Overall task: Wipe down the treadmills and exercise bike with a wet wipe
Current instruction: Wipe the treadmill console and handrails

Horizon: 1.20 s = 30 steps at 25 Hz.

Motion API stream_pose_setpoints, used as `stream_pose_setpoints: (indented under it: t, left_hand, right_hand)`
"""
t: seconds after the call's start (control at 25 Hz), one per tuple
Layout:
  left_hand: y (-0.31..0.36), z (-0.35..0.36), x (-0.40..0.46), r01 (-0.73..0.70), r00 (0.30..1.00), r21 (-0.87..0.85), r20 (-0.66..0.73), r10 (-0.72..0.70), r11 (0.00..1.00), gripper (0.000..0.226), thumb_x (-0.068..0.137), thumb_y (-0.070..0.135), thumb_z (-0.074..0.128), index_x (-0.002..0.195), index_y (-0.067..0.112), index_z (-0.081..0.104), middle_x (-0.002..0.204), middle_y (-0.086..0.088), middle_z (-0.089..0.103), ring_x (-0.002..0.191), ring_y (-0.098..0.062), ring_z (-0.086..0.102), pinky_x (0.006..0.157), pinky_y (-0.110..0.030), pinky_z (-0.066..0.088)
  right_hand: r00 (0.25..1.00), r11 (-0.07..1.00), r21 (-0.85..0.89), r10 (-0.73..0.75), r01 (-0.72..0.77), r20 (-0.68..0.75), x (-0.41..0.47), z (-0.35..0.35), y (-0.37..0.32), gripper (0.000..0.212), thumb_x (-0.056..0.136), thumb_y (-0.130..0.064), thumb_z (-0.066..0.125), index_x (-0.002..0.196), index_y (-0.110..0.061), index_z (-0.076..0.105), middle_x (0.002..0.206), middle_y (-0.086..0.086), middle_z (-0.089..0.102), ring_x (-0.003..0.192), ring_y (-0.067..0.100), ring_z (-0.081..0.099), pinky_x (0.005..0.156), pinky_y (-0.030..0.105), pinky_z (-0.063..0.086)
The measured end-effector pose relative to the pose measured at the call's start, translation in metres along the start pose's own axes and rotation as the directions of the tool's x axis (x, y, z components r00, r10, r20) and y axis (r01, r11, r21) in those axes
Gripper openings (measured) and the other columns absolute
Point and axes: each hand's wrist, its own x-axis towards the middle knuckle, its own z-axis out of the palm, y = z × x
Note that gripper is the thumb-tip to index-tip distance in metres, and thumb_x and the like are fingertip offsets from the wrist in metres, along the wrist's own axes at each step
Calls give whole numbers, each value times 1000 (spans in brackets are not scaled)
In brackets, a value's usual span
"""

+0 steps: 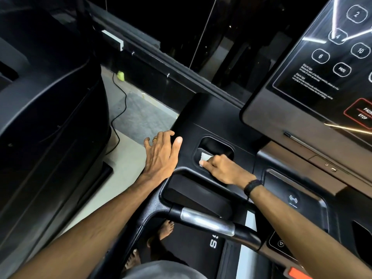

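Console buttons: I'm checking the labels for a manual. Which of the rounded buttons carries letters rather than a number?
The PROG button, lowest of the cluster, below the 6 and 10. The others show numbers: 2, 4, 6, 10.

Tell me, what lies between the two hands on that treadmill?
In the head view, only bare black console plastic separates the left hand from the right hand, which presses the wipe at the cup pocket's edge.

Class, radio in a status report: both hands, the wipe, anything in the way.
Left hand flat on treadmill console, open. Right hand pinching wipe at cup pocket rim. Handlebar below arms, nothing blocking.
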Motion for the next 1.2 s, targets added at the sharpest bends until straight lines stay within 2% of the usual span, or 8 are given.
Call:
stream_pose_setpoints:
  t: [0.12,0.28,0.4,0.6,0.76,0.88,1.0,1.2]
  left_hand:
    - [2,0,0,11,1000,5,-10,-11,1000,67,98,56,14,125,12,56,121,-7,62,113,-28,57,112,-58,23]
    - [1,1,0,10,1000,0,-2,-10,1000,66,98,55,14,125,12,56,121,-7,62,113,-27,57,112,-56,23]
    - [0,1,1,12,1000,10,12,-12,1000,65,98,55,14,124,13,56,120,-5,62,113,-25,57,112,-56,23]
    - [-1,0,2,16,1000,21,7,-16,1000,66,98,55,13,124,13,56,120,-6,62,112,-25,57,112,-56,23]
    - [1,2,2,7,1000,24,8,-7,1000,69,97,57,11,125,13,56,119,-6,62,112,-25,57,113,-54,23]
    - [0,3,2,3,1000,22,24,-3,1000,68,97,57,11,125,13,56,120,-6,61,112,-25,56,113,-55,23]
    - [0,-1,1,17,1000,27,7,-17,999,66,98,55,12,123,13,56,118,-6,62,111,-25,57,112,-56,23]
    - [4,0,2,2,1000,32,23,-3,999,67,97,56,12,124,13,57,120,-6,62,112,-25,57,113,-56,22]
  right_hand:
    - [988,995,-31,97,-94,118,13,3,-15,57,106,-52,31,74,-13,55,80,3,59,92,24,60,88,36,44]
    - [992,982,181,26,-48,122,23,6,-16,27,108,-28,41,114,-16,64,125,-7,57,126,17,52,116,38,32]
    - [970,994,-76,97,-82,224,20,-2,-23,44,110,-28,31,147,-8,44,159,6,30,148,26,28,119,32,18]
    - [909,962,-160,263,-221,324,25,-6,-35,49,110,-37,21,145,-14,48,152,12,43,138,33,41,110,39,33]
    - [960,916,317,188,-247,206,20,6,-19,38,100,-31,49,76,-7,64,79,-6,68,78,3,61,78,22,44]
    - [978,917,365,100,-162,182,31,15,-10,28,98,-11,49,99,9,69,112,18,65,97,-4,60,97,20,40]
    - [982,977,138,151,-165,111,35,14,-13,27,101,-18,42,119,-12,61,137,7,44,132,20,37,115,33,28]
    - [943,932,196,268,-306,195,23,18,-18,38,107,-27,40,130,-1,56,136,21,52,128,36,47,104,38,37]
